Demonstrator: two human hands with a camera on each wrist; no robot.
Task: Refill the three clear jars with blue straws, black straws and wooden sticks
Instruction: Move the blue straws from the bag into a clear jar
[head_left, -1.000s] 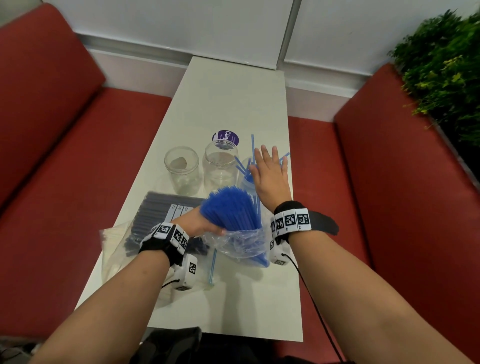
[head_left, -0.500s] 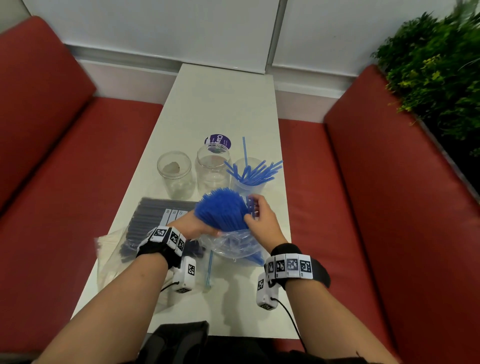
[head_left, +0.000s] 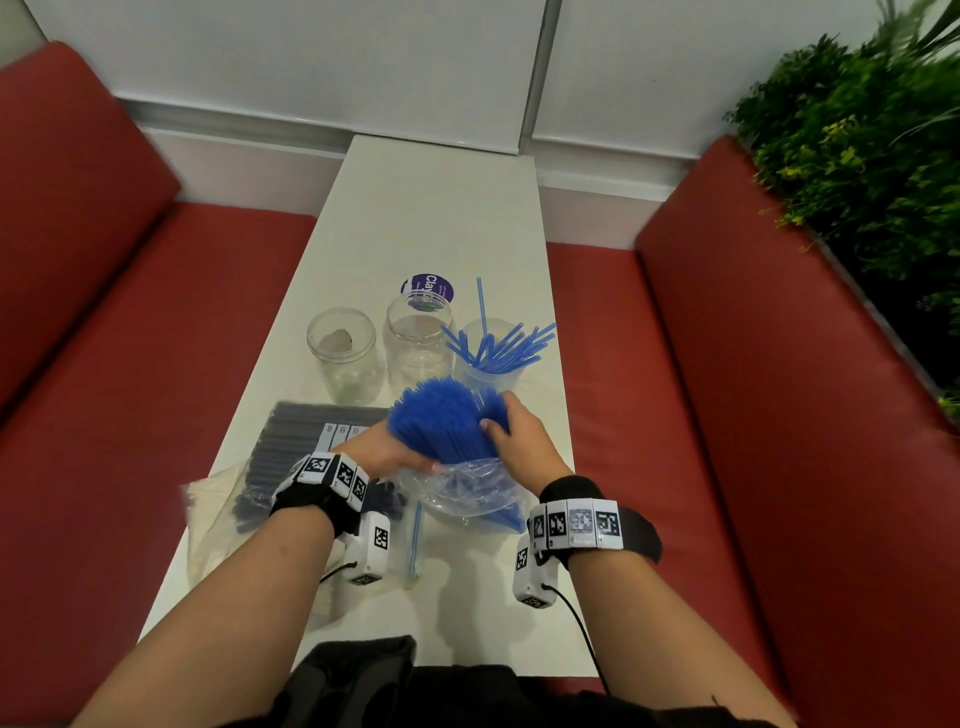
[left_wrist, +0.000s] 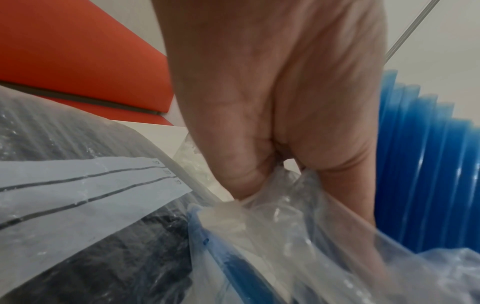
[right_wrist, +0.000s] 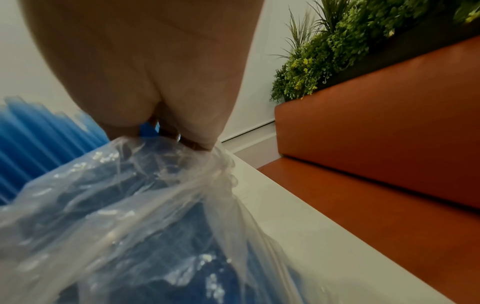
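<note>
Three clear jars stand in a row mid-table: the left jar (head_left: 343, 353), the middle jar (head_left: 420, 338), and the right jar (head_left: 485, 369) with several blue straws (head_left: 501, 345) fanned out of it. A thick bundle of blue straws (head_left: 441, 423) sticks out of a clear plastic bag (head_left: 467, 491) just in front of the jars. My left hand (head_left: 387, 449) grips the bundle and the bag's mouth from the left. My right hand (head_left: 511, 439) curls round the straws on the right side. A bag of black straws (head_left: 296, 441) lies flat to the left.
A purple lid (head_left: 428, 286) lies behind the middle jar. One loose blue straw (head_left: 415, 538) rests on the white table (head_left: 441, 208) near me. Another clear bag (head_left: 208, 525) lies at the table's left edge. Red benches flank both sides; a plant (head_left: 857, 156) is at the right.
My right hand drew back from the right jar, leaving blue straws fanned in it, and now grips the bundle in the bag. My left hand stayed on the bundle.
</note>
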